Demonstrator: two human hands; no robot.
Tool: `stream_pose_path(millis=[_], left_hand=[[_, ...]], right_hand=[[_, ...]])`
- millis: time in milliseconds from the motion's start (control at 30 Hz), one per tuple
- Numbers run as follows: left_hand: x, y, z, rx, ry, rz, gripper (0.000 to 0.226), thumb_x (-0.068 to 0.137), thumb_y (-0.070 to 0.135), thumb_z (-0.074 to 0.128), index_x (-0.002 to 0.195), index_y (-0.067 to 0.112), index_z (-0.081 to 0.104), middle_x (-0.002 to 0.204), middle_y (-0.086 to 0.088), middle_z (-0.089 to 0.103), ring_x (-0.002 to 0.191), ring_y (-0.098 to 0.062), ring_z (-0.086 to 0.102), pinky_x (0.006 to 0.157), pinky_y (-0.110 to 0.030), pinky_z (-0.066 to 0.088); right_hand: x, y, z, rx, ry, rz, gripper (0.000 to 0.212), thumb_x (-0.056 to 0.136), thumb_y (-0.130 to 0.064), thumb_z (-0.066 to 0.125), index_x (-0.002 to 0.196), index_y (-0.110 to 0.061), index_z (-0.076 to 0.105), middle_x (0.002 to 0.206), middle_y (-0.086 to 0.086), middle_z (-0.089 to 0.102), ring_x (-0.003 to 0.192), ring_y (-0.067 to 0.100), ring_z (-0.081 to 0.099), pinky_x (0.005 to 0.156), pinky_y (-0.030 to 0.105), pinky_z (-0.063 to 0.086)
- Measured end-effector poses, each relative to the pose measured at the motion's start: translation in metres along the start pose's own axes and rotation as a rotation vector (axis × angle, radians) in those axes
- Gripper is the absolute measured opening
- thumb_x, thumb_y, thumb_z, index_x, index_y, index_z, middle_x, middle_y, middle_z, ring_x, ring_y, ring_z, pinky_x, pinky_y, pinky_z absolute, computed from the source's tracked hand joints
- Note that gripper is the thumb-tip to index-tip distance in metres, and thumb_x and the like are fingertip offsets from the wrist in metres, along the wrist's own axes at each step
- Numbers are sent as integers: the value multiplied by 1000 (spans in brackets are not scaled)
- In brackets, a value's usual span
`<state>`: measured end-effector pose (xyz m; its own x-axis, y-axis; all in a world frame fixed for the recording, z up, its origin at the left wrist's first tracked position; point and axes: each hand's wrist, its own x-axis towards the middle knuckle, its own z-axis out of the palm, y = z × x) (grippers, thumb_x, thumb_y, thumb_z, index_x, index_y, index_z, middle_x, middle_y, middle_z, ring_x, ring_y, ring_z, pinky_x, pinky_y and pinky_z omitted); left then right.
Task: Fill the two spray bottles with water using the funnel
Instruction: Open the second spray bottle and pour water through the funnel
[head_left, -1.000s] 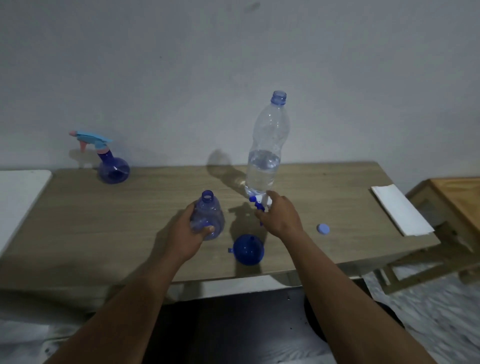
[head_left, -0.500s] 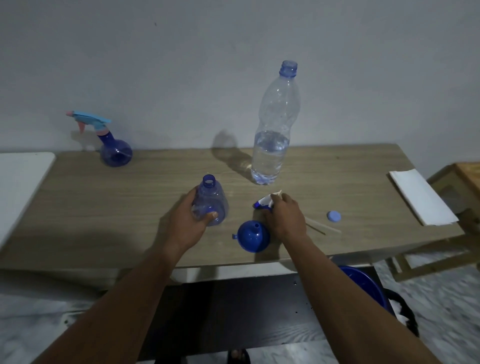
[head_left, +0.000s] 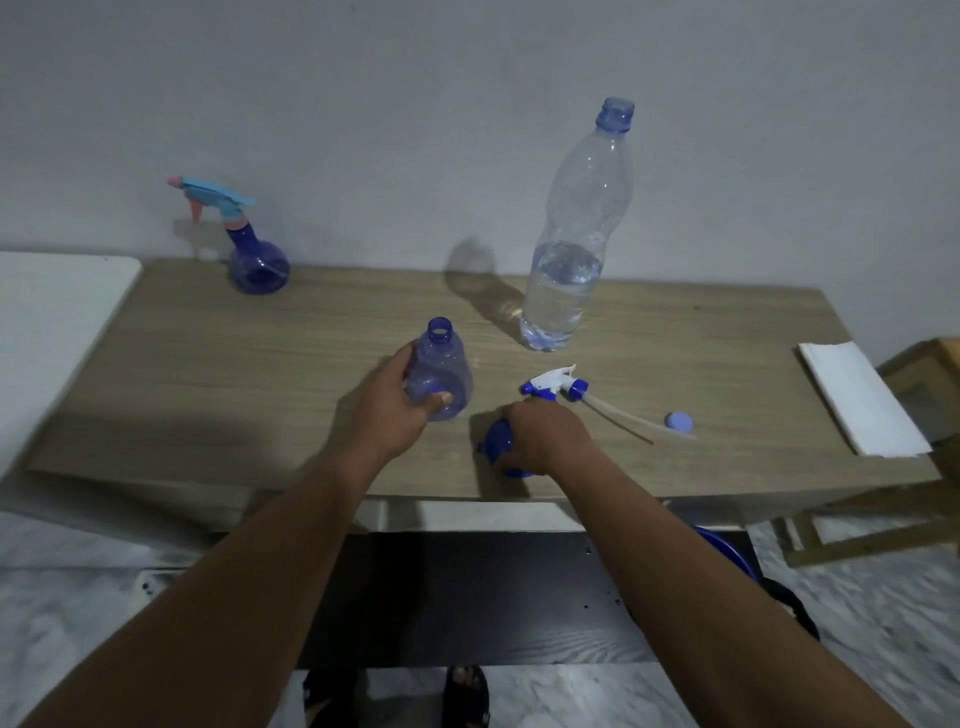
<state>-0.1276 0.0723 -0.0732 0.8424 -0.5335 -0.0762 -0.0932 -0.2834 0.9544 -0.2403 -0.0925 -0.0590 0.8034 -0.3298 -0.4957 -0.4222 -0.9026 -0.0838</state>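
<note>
Near the front edge of the desk (head_left: 208, 395), the head view shows the left hand (head_left: 400, 410) with its grip wrapped round an uncapped spray bottle (head_left: 441, 364) that stands upright. Just right of it, the right hand (head_left: 545, 441) curls its grip over the blue funnel (head_left: 497, 441). Behind that hand lies a detached sprayer head (head_left: 556, 387). The water bottle (head_left: 571, 260) stands further back, and the second spray bottle (head_left: 257, 262) is far left by the wall.

funnel (head_left: 500, 446) right of open bottle (head_left: 439, 376)
</note>
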Motion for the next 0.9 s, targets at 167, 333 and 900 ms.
stream_pose_path(millis=[167,333,900], left_hand=[[1,-1,-1,25,-3,-16,73,70,15,85,132,38,52,120,7,67,109,-13,65,98,-44,53],[2,-3,1,22,33,21,72,71,4,83,129,35,53,113,12,66,107,-12,65,95,-36,54],[5,-5,0,16,-3,-62,76,74,4,78,138,30,49,123,8,65,110,-12,65,95,-32,52]], right_hand=[[-7,7,-21,330,113,-32,74,80,-44,78,143,-23,47,124,6,65,112,27,63,86,35,52],[-29,9,-59,969,410,-127,70,83,-28,81,145,-25,49,126,-4,61,107,18,64,97,39,54],[-9,-46,-88,1350,591,-354,88,73,-8,88,149,-14,45,142,0,55,128,13,57,104,35,52]])
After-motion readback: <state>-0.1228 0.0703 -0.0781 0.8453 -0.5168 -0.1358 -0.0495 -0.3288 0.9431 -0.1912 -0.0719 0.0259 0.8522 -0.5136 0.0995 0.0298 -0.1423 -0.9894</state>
